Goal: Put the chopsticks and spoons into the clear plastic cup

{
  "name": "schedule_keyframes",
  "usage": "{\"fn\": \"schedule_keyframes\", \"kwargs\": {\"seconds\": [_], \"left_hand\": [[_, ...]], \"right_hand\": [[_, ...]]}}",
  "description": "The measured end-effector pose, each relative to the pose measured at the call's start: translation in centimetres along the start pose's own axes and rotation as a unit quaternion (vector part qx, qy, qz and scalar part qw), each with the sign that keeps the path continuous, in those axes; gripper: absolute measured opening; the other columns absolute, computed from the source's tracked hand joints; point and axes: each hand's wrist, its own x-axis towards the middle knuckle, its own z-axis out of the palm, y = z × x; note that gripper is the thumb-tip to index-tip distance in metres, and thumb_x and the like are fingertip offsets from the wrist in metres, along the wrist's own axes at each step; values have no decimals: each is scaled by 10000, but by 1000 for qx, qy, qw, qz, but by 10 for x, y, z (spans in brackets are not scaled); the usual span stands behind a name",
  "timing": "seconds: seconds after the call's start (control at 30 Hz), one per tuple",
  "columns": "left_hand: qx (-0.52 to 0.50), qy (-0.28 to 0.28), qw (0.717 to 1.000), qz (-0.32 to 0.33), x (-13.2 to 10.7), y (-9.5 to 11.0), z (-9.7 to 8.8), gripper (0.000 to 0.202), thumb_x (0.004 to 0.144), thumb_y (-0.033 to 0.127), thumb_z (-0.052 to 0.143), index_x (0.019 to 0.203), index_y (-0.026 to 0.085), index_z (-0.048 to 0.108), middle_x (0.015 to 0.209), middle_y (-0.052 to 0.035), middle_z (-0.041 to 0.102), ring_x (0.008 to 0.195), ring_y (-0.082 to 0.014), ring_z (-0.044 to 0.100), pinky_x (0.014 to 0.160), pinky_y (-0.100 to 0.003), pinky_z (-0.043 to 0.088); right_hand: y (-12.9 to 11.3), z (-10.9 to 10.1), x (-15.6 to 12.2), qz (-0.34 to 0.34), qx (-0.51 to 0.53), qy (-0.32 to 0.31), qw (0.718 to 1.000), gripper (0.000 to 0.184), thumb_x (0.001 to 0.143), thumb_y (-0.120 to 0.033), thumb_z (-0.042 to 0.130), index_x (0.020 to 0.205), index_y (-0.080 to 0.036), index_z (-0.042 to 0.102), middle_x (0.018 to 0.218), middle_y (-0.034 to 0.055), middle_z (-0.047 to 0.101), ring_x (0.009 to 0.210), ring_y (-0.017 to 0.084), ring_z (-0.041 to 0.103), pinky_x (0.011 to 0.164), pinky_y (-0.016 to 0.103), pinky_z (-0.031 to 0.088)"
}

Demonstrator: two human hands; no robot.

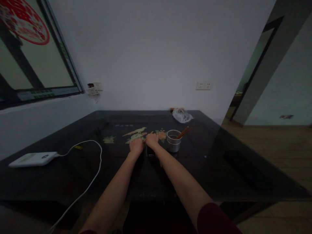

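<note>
My left hand (136, 146) and my right hand (152, 139) are close together over the middle of the dark table, both with fingers closed. A thin, light-brown chopstick (144, 141) shows between them, and a tip also pokes out above my right hand. My fingers hide most of it, so I cannot tell whether there is more than one. Just right of my right hand stands an upright metal cup (173, 146), with several brown chopsticks (184, 132) leaning out to the right. Below my hands lies a small dark object with shiny edges (150, 156), partly covered by my right forearm.
A white power bank (34, 159) lies at the left, its white cable (100, 152) curving toward the front edge. A crumpled clear plastic bag (181, 115) sits at the back of the black table (73, 178). A long dark object (247, 170) lies at the right.
</note>
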Motion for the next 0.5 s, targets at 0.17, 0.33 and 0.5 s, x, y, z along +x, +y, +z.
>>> {"fn": "schedule_keyframes", "kwargs": {"seconds": [0.17,0.33,0.5], "left_hand": [[4,-29,1000,-9,4,-4,-1,342,856,390,443,1015,177,658,1050,-138,685,1010,-275,626,884,-396,446],[5,-67,997,-40,7,-18,-8,324,765,398,565,1005,205,667,1074,-115,685,1040,-282,617,887,-402,442],[-23,-100,991,-91,10,-33,-12,446,714,432,602,1085,185,634,1123,-150,662,1058,-313,606,890,-417,443]], "right_hand": [[-1,1,-1,21,-5,12,1000,324,866,-170,455,1113,-119,658,1195,201,608,1168,269,526,926,388,385],[3,2,-2,18,-9,14,1000,308,867,-204,463,1092,-132,661,1163,167,633,1161,256,516,944,401,351],[5,-1,-6,11,-12,13,1000,323,843,-283,530,1117,-155,643,1174,143,630,1169,266,493,948,406,332]]}}
